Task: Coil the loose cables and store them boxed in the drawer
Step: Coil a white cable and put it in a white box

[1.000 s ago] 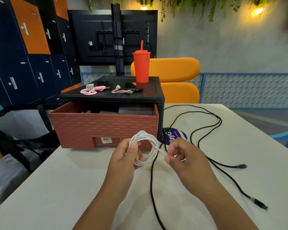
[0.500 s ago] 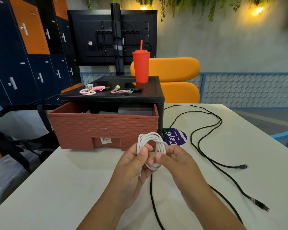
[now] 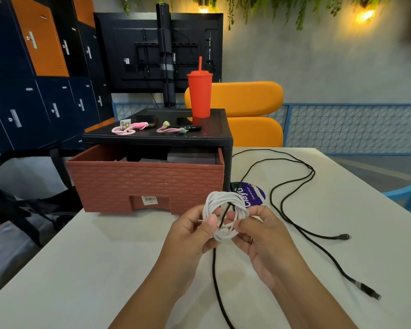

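Room: the white tabletop (image 3: pixel 93 269) showed open surface left of the hands; a loose black braided cable (image 3: pixel 214 269) sprawled over its right half, with one strand passing beneath the hands.
Drawer: the brick-patterned reddish plastic drawer (image 3: pixel 147 181) stood pulled out, just beyond the hands.
Left hand (image 3: pixel 190 233): pinched the coil's left side.
Right hand (image 3: pixel 263 238): fingers curled round its right side.
Cable: the white round cable (image 3: pixel 220 197) — a small tidy coil — was held upright above the table.

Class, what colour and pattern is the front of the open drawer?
Reddish-brown drawer front with a moulded brick pattern, seen in the head view.
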Available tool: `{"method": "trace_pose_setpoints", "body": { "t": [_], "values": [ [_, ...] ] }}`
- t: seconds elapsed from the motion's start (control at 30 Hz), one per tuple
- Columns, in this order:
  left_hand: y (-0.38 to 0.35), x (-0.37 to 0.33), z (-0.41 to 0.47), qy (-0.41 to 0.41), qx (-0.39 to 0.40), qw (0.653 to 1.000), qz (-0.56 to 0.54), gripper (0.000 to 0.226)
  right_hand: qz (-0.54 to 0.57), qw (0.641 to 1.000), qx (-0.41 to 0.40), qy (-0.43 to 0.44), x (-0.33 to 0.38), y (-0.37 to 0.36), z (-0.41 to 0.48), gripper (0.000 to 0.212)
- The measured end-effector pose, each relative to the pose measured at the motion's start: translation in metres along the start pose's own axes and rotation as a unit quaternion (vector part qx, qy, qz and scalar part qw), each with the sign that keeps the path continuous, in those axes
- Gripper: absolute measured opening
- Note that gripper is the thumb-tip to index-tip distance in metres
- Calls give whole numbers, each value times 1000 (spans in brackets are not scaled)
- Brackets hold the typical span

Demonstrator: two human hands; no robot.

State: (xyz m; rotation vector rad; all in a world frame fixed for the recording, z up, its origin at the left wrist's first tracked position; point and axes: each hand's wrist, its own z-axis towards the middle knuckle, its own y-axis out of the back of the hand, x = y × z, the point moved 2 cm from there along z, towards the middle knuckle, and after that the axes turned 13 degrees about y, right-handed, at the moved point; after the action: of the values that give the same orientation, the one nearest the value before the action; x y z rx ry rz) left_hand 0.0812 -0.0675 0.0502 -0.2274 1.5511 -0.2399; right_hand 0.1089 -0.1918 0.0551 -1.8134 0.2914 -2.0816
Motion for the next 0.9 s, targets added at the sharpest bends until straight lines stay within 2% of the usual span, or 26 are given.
{"method": "trace_pose_setpoints", "body": {
  "t": [0.13, 0.27, 0.53, 0.8, 0.9],
  "values": [
    [0, 3, 2, -2, -25, 999, 34, 16, 2, 1000, 21, -16, 0, 3, 2, 28],
    [5, 2, 4, 5, -51, 998, 37, 20, 18, 997, 66, -43, 0, 1, 1, 33],
    [5, 8, 6, 69, -28, 996, -55, 17, 118, 986, 84, -77, 3, 0, 0, 17],
    [9, 7, 7, 67, -25, 996, -61, 20, -14, 996, 79, -36, -1, 6, 4, 17],
    [8, 9, 7, 74, -29, 995, -56, 12, -42, 997, 61, -37, -1, 10, 6, 13]
  ]
}}
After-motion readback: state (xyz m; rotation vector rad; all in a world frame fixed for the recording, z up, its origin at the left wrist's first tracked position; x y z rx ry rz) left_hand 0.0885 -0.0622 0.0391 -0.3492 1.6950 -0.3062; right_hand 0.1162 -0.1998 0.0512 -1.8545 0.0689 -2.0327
